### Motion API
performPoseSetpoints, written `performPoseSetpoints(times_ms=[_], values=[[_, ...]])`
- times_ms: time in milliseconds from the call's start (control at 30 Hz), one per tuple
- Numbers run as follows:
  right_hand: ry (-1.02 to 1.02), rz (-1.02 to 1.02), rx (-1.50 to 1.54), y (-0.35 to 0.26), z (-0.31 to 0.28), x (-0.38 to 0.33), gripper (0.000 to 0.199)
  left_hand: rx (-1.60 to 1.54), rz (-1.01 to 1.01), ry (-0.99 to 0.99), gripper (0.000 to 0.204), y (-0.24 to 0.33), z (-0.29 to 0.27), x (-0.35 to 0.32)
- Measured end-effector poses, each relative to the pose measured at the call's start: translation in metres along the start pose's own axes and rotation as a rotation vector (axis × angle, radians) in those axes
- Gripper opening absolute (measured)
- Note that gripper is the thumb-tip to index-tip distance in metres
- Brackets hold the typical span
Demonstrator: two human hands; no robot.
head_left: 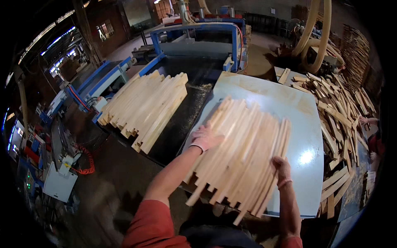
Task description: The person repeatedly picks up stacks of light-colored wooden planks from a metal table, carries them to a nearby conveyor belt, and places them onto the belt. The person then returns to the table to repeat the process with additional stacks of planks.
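A wide layer of pale wooden strips point(244, 149) lies side by side on a smooth light-coloured table point(304, 120), its uneven ends jutting past the near edge. My left hand point(204, 137), in a pinkish work glove, rests on the layer's left side with the fingers stretched out. At the right edge, my right hand point(282, 170), also gloved, has its fingers curled against the outermost strips. Those right-hand strips stand slightly fanned from the others. Another layer of wooden strips point(144, 105) sits to the left on a black conveyor belt point(192, 99).
A blue-framed machine point(194, 31) stands at the conveyor's far end. Loose wood pieces point(337, 111) are heaped right of the table, where another person's hand point(364, 120) shows. A control box point(60, 182) and a coiled red hose point(87, 163) are at the left.
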State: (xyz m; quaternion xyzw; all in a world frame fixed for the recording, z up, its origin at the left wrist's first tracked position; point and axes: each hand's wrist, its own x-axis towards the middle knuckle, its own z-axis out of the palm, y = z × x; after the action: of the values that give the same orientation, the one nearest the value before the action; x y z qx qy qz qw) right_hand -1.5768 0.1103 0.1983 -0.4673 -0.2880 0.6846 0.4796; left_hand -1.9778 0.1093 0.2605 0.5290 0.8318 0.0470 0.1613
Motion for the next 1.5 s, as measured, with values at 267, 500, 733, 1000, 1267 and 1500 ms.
performPoseSetpoints(times_ms=[267, 500, 733, 1000, 1267, 1500], values=[[-0.094, 0.029, -0.024, 0.041, 0.167, 0.1, 0.024, 0.116, -0.05, 0.087, 0.106, -0.127, -0.016, -0.001], [-0.148, 0.045, -0.052, 0.069, 0.254, 0.158, 0.029, 0.123, 0.003, 0.093, 0.096, -0.202, -0.035, 0.025], [0.071, -0.062, -1.288, 0.04, 0.266, 0.138, 0.076, 0.07, 0.47, 0.184, 0.074, -0.232, -0.029, 0.046], [0.331, -0.839, -1.733, 0.076, 0.361, 0.077, 0.083, 0.072, 0.53, 0.093, 0.069, -0.228, -0.047, 0.047], [0.184, -0.628, -1.727, 0.121, 0.467, 0.09, 0.076, 0.138, 0.569, 0.221, 0.065, -0.229, -0.042, 0.048], [0.223, -0.498, -1.756, 0.105, 0.437, 0.092, 0.079, 0.299, 0.54, 0.196, 0.067, -0.231, -0.026, 0.054]])
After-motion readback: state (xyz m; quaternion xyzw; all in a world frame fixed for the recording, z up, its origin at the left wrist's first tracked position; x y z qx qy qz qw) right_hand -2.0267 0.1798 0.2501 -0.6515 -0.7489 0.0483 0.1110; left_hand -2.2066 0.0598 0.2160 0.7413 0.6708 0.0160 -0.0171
